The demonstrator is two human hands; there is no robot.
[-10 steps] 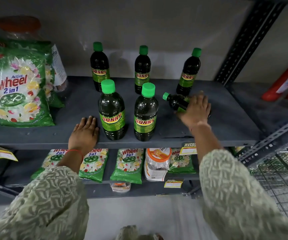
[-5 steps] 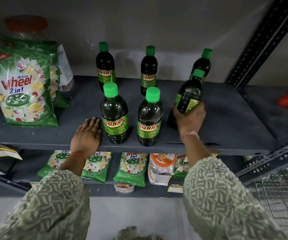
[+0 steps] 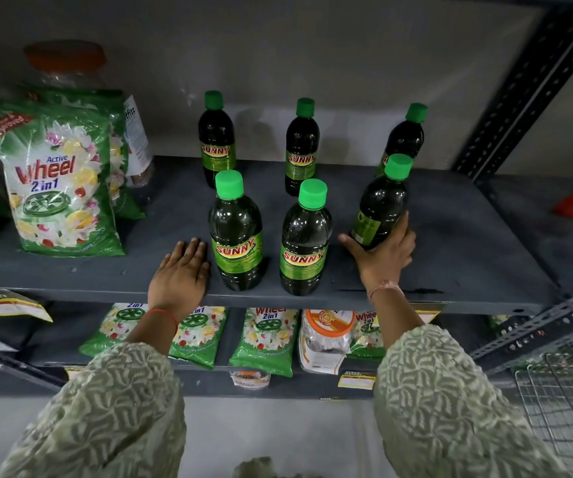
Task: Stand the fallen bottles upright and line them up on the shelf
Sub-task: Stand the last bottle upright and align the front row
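Head view: right hand point(image 3: 383, 251) clasps the base of the front-right bottle point(image 3: 380, 205) on the shelf point(image 3: 468, 243), leaning slightly right. Left hand point(image 3: 180, 272) lies flat, holding nothing. Letting go too soon could tip it into the back-right bottle point(image 3: 406, 136) just behind.

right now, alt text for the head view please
A person's right hand grips the front right bottle on a grey shelf, beside five other upright green-capped bottles. The left hand lies flat on the shelf edge; a detergent bag stands left.
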